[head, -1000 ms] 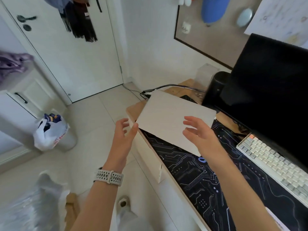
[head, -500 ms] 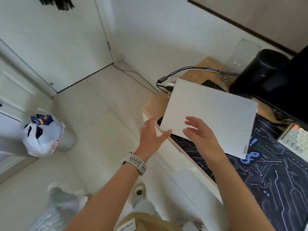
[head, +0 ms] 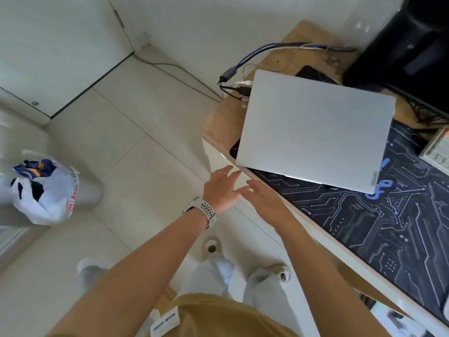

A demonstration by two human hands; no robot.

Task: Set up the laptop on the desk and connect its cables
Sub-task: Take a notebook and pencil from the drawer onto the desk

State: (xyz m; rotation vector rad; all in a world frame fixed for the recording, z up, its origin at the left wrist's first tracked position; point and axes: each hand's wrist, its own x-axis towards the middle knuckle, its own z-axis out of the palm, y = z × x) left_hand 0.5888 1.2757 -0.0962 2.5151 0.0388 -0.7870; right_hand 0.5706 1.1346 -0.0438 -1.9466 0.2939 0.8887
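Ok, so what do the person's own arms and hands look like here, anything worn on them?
Both forearms are bare, with no sleeves showing. The left hand has a thin ring on one of its fingers, and its wrist carries a watch with a pale, perforated strap. The right hand wears nothing visible.

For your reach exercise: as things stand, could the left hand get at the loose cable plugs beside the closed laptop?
Probably yes. The left hand is open and holds nothing, the cable plugs lie exposed on the desk by the laptop, and nothing blocks that side.
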